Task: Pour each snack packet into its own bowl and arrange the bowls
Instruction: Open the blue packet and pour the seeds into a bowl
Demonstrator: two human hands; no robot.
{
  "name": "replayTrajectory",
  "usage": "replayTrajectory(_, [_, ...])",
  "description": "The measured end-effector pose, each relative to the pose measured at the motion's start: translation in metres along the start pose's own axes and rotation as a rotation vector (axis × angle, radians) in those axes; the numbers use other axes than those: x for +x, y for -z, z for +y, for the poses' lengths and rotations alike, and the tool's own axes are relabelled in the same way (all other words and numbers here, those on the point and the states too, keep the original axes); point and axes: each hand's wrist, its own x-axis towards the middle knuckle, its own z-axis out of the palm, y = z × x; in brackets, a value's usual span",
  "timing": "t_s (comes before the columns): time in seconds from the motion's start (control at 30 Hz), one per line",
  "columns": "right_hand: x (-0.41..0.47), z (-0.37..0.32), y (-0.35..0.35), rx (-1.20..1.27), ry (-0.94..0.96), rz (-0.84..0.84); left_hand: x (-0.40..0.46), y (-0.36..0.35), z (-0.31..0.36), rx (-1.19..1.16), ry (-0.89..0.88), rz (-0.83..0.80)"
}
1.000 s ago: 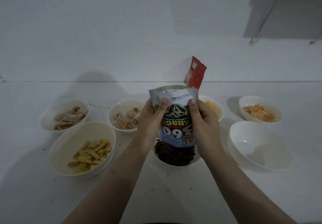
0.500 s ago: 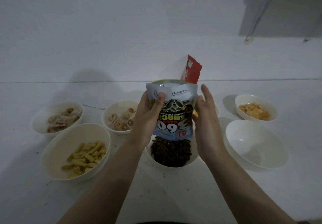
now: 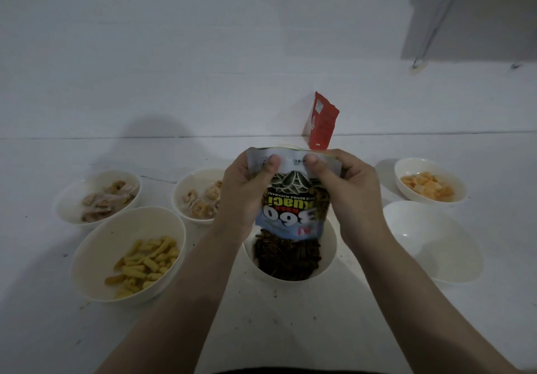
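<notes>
A sunflower-seed packet (image 3: 293,211) hangs upside down over a white bowl (image 3: 329,253) that holds dark seeds (image 3: 286,257). My left hand (image 3: 247,190) and my right hand (image 3: 348,190) both pinch the packet's upturned bottom edge, thumbs toward me. The packet's open mouth sits just above the seed pile. An empty white bowl (image 3: 433,240) stands to the right of the seed bowl.
On the white surface are a bowl of yellow sticks (image 3: 128,254), a bowl of pale snacks (image 3: 97,196), a bowl of ring snacks (image 3: 197,196) and a bowl of orange pieces (image 3: 430,183). A red packet (image 3: 322,122) leans against the back wall.
My right hand, open beside the packet half a second ago, now pinches its upper edge. My left hand has shifted its grip up to that edge. The packet stays over the seed bowl.
</notes>
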Motion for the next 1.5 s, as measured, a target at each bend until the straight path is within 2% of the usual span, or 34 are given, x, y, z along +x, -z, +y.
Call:
replayTrajectory(0.07, [0.004, 0.001, 0.004, -0.006, 0.02, 0.032, 0.002, 0.004, 0.0, 0.044, -0.043, 0.004])
replayTrajectory(0.23, [0.004, 0.002, 0.008, 0.07, -0.052, -0.058, 0.001, 0.012, 0.008, 0.097, -0.027, -0.083])
replayTrajectory(0.43, [0.003, -0.005, 0.005, 0.031, -0.068, -0.14, -0.002, 0.01, 0.012, 0.082, -0.059, -0.086])
replayTrajectory(0.67, [0.002, -0.013, 0.0, 0.017, 0.051, -0.059, -0.009, 0.016, -0.003, 0.265, -0.078, -0.133])
replayTrajectory(0.77, [0.005, -0.018, 0.003, 0.039, 0.068, 0.002, -0.009, 0.026, -0.009, 0.435, -0.06, -0.197])
replayTrajectory(0.9, [0.004, -0.021, 0.0, 0.026, 0.085, 0.01, -0.011, 0.037, -0.023, 0.598, -0.085, -0.123])
replayTrajectory(1.03, [0.007, -0.026, 0.001, 0.073, 0.099, 0.046, -0.011, 0.042, -0.024, 0.611, 0.012, -0.231])
replayTrajectory(1.2, [0.006, -0.023, 0.0, 0.025, 0.106, 0.037, -0.008, 0.047, -0.025, 0.711, 0.013, -0.264])
replayTrajectory(1.27, [0.008, -0.023, 0.005, 0.035, 0.095, 0.045, -0.007, 0.037, -0.006, 0.611, 0.022, -0.293])
replayTrajectory(1.33, [0.009, -0.023, 0.008, -0.004, 0.095, 0.028, -0.002, 0.021, 0.02, 0.37, -0.012, -0.276])
replayTrajectory(1.4, [0.007, -0.022, 0.008, -0.013, 0.104, -0.001, 0.006, 0.004, 0.038, 0.234, -0.1, -0.213])
replayTrajectory(1.5, [0.005, -0.021, 0.007, 0.007, 0.087, -0.059, 0.014, -0.011, 0.036, 0.157, -0.173, -0.095])
